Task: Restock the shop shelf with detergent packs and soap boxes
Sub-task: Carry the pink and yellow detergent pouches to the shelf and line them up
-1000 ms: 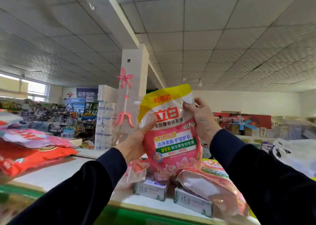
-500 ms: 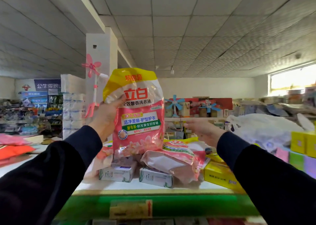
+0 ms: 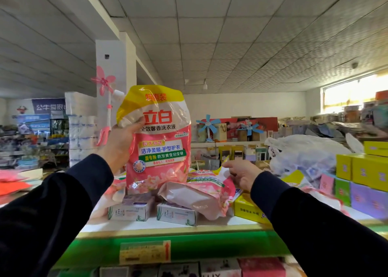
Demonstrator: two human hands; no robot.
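Here the left hand pinches a glossy (crinkled) detergent pouch; right hand fingers rest loosely spread on another pouch.

One head-worn camera, looking forward over the shelf top, close in at arm's reach. Ceiling fills the upper frame. No second view.

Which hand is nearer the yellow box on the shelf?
Right. The right hand hovers just above and behind the yellow box; the left hand is far left, holding the upright detergent pack.
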